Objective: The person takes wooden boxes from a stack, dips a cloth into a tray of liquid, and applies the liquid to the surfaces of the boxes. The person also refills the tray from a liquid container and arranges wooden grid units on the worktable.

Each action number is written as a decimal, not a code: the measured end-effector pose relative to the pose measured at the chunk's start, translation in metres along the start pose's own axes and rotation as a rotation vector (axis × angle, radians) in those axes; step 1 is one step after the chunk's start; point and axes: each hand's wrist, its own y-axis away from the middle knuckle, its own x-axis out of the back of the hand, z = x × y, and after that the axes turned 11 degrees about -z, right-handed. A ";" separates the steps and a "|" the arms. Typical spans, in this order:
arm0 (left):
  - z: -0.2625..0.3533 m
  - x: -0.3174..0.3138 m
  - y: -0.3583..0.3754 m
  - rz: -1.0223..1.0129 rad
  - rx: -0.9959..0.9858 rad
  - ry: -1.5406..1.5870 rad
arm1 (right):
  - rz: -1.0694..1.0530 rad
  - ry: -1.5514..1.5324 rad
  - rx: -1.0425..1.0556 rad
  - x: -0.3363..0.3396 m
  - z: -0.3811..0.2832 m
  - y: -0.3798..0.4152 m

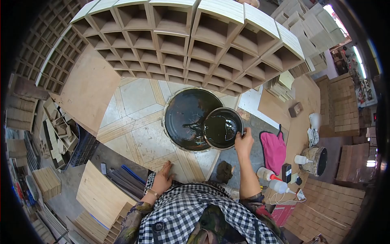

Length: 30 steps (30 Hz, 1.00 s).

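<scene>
My right hand [243, 142] grips the rim of a small dark round bowl [221, 129], which holds dark liquid. The bowl is tilted over the right edge of a large round basin [189, 112] of dark liquid; whether the two touch cannot be made out. On the patterned board near my body lies my left hand [162, 179], its fingers apart and nothing in it. A dark clump [224, 171] sits below the bowl, left of my right forearm.
Stacked wooden open boxes [174, 42] rise behind the basin. At the right are a pink cloth [273, 149], bottles [278, 186], a small wooden block [296, 109] and a bucket [321, 161]. A crate [83, 148] with wood scraps stands at left.
</scene>
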 end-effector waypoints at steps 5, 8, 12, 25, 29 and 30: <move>0.001 0.000 0.001 0.009 0.002 -0.007 | 0.003 0.019 0.001 0.000 -0.003 -0.004; 0.003 0.001 0.000 0.014 0.002 -0.019 | 0.027 0.037 0.022 0.000 -0.006 -0.006; 0.001 0.000 -0.001 0.024 -0.010 -0.025 | 0.023 0.058 0.026 0.002 -0.015 -0.009; 0.004 0.000 0.000 0.022 0.013 -0.021 | -0.001 0.067 0.063 0.008 -0.037 -0.016; 0.002 -0.001 0.000 0.033 -0.001 -0.017 | 0.056 0.117 0.135 0.001 -0.032 -0.019; 0.002 -0.001 0.000 0.034 -0.004 -0.013 | 0.075 0.129 0.162 -0.001 -0.031 -0.020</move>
